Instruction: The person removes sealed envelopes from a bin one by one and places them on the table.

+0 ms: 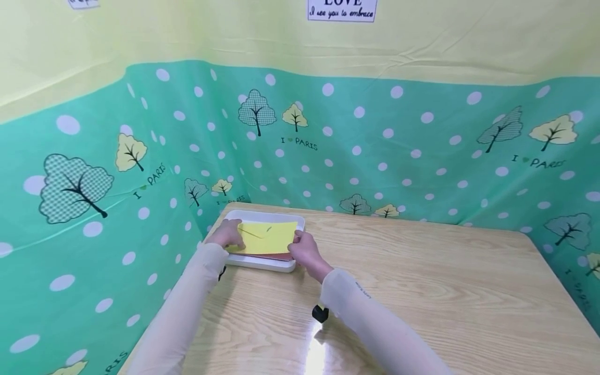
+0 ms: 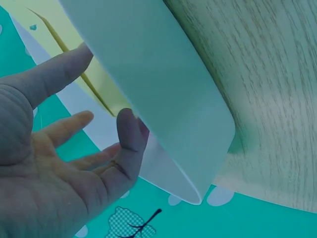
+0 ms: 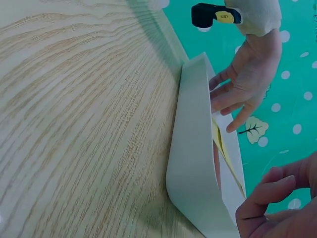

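Observation:
A yellow envelope (image 1: 269, 237) with a flap line lies over a white tray (image 1: 262, 264) at the far left of the table. Beneath its near edge shows a strip of a red, flat piece (image 1: 280, 257). My right hand (image 1: 305, 250) pinches the envelope's right end between thumb and curled index finger. At the left end, my left hand (image 1: 228, 234) reaches over the tray rim with fingers spread, touching the envelope. In the left wrist view the tray wall hides some fingertips of the left hand (image 2: 64, 163).
The wooden table (image 1: 422, 281) extends to the right of the tray. A green and yellow patterned cloth (image 1: 398, 140) hangs along the back and sides, close to the tray's left. A black wrist-worn device (image 1: 320, 313) sits under the right sleeve.

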A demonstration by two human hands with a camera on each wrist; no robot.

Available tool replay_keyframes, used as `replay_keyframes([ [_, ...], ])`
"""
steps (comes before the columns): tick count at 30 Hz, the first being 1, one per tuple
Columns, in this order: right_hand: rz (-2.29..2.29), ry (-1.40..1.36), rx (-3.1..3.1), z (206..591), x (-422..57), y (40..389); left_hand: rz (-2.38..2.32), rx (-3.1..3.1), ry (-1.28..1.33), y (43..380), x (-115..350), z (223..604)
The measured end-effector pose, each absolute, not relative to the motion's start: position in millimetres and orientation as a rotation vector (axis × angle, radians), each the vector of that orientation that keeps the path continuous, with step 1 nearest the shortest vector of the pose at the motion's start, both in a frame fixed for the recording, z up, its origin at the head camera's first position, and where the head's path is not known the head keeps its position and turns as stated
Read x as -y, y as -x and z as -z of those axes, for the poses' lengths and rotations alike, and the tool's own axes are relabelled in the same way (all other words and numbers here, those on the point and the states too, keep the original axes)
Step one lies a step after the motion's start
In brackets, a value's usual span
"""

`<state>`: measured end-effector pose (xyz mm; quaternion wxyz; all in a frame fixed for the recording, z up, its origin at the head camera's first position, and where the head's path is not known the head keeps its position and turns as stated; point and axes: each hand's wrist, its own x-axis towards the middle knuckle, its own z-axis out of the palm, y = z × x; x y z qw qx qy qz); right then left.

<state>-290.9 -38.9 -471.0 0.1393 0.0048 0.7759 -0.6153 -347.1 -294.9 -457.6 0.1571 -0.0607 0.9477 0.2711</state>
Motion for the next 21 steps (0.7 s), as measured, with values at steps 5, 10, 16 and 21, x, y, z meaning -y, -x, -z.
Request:
replay_keyframes([
  [5, 1.758, -0.048, -2.263, 472, 38, 292, -0.769, -2.715, 0.178, 346, 295, 457],
  [10, 1.759, -0.059, -2.277, 473, 38, 292, -0.756, -2.700, 0.208, 343, 293, 455],
  [16, 1.786, -0.128, -2.283, 476, 35, 295, -0.796, -2.704, 0.173, 342, 292, 451],
  [21, 1.814, -0.163, -2.279, 482, 33, 298, -0.839, -2.707, 0.185, 344, 293, 450],
])
